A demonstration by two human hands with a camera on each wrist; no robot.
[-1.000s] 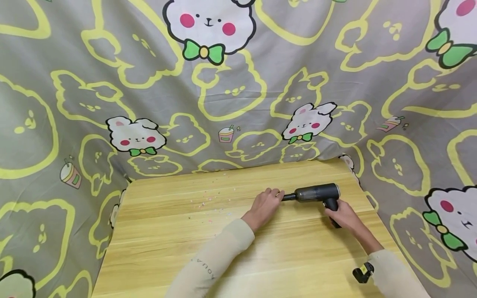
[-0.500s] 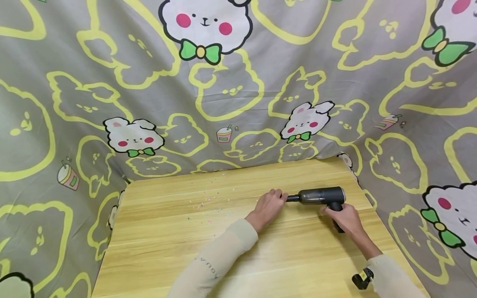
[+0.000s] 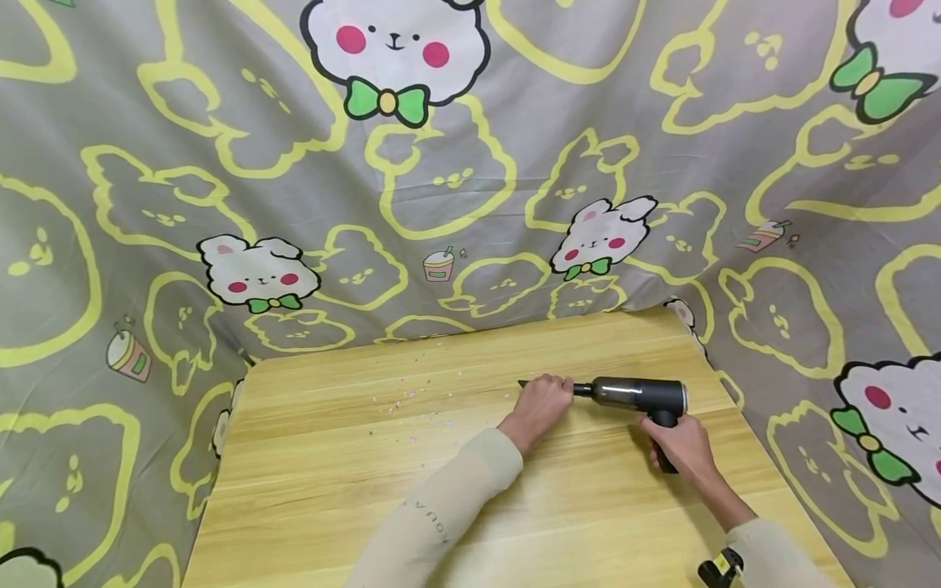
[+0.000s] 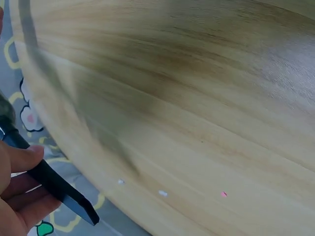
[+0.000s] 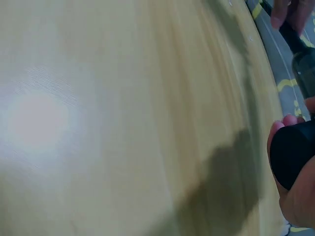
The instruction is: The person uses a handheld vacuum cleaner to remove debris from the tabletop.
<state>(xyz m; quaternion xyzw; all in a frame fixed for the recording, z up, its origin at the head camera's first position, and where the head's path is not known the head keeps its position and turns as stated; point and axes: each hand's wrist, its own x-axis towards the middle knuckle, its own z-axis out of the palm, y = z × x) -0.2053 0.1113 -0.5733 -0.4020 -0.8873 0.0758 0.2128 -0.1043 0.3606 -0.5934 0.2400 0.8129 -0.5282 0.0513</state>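
A black handheld vacuum cleaner (image 3: 650, 395) with a smoky see-through dust cup is held level above the right half of the table. My right hand (image 3: 684, 445) grips its handle from below. At the front end, my left hand (image 3: 542, 406) pinches the narrow nozzle (image 4: 59, 186) between thumb and fingers, as the left wrist view shows. The nozzle's slanted tip sticks out past the left hand and points left. Small coloured paper scraps (image 3: 400, 403) lie scattered left of the tip; a few, one a pink scrap (image 4: 224, 194), appear in the left wrist view.
The wood-grain table (image 3: 309, 457) is enclosed at the back and sides by a grey patterned curtain (image 3: 470, 196). A small black and yellow device (image 3: 720, 567) sits at the right sleeve. Shadows of arms and vacuum fall across the tabletop.
The vacuum's body has shifted a little right and toward me, with both hands moving along. The nozzle tip now shows beyond the left hand. The scraps lie as before.
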